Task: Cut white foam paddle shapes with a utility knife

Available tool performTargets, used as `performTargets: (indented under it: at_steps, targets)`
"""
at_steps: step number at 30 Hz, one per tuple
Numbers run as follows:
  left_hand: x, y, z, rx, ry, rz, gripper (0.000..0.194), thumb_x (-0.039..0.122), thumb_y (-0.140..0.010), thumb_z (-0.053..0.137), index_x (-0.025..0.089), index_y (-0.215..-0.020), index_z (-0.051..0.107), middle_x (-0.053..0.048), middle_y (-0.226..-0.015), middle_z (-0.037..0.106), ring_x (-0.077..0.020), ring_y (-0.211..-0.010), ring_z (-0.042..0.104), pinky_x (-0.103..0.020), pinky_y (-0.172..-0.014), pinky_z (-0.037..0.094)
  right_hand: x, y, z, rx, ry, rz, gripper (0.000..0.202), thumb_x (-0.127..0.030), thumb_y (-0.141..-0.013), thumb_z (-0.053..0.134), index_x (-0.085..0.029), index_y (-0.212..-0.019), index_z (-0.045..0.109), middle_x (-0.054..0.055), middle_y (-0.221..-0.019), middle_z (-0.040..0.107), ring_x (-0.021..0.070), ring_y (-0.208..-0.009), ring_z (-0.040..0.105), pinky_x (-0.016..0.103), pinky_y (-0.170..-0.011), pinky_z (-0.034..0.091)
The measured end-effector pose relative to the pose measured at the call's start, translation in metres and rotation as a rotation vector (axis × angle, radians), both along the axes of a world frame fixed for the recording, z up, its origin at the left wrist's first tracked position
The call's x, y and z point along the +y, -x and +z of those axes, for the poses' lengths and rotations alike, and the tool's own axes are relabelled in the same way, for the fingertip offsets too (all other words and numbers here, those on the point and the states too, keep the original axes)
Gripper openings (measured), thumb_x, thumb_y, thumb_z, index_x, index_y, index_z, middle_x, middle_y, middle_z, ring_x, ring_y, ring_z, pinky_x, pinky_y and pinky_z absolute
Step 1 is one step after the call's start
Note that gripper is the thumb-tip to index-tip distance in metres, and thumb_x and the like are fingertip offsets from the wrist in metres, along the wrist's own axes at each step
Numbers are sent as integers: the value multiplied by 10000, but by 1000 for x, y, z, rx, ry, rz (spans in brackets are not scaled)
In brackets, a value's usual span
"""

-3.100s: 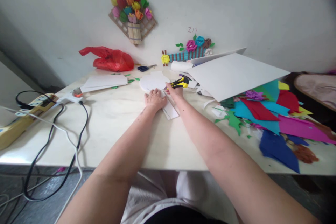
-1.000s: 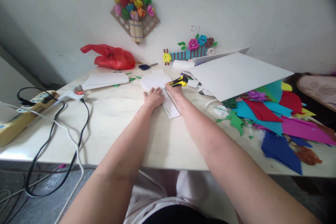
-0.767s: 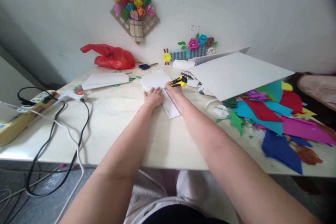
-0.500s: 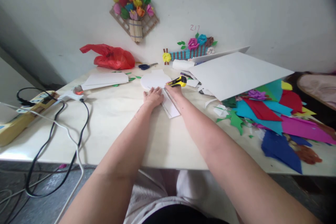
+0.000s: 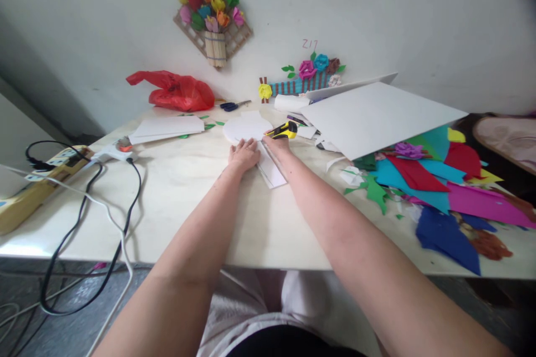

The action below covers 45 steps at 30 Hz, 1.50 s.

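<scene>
On the table's middle lies a white cut piece (image 5: pixel 247 124) with a rounded outline, and a narrow white strip (image 5: pixel 270 170) reaches from it towards me. A clear ruler (image 5: pixel 274 160) seems to lie along the strip, partly under my hands. My left hand (image 5: pixel 243 153) presses down on the white piece with its fingers spread flat. In my right hand (image 5: pixel 278 146) is a yellow and black utility knife (image 5: pixel 285 130), its handle rising to the right. The blade's tip is too small to make out.
Navy-handled scissors (image 5: pixel 234 105) and a red plastic bag (image 5: pixel 180 92) lie at the back. White boards (image 5: pixel 381 114) and a pile of coloured felt scraps (image 5: pixel 427 178) cover the right side. Power strips (image 5: pixel 46 187) with trailing cables (image 5: pixel 121 240) occupy the left.
Both hands and the knife hold almost the same place. The whole view has shifted very slightly.
</scene>
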<state>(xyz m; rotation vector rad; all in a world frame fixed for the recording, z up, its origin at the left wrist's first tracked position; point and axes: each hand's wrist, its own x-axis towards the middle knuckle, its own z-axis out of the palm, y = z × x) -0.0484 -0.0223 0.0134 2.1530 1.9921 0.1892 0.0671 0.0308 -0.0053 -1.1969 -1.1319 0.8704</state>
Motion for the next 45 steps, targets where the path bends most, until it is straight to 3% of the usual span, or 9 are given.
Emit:
performTargets:
  at_steps: [20, 39, 45]
  targets:
    - [0, 0, 0, 15, 12, 7, 613, 406, -924, 251, 283, -1523, 296, 74, -1616, 176, -207, -1493, 115, -492, -1199, 119, -14, 2, 11, -21, 42, -9, 165, -32, -682, 588, -119, -814, 634, 42, -863, 701, 129, -843, 651, 257, -884, 480]
    - [0, 0, 1, 23, 11, 11, 604, 411, -928, 259, 305, -1522, 295, 75, -1613, 190, -209, -1491, 126, -482, -1199, 131, -11, 1, 8, 6, 17, -1, 164, -10, -664, 574, -143, -756, 606, 21, -812, 675, 126, -816, 642, 269, -879, 492]
    - [1, 1, 0, 22, -7, 6, 593, 401, -921, 275, 328, -1508, 323, 67, -1608, 213, -220, -1486, 151, -502, -1188, 158, -3, -1, -1, -1, -19, 0, 159, -24, -659, 581, -152, -750, 609, 9, -796, 674, 132, -824, 643, 281, -884, 493]
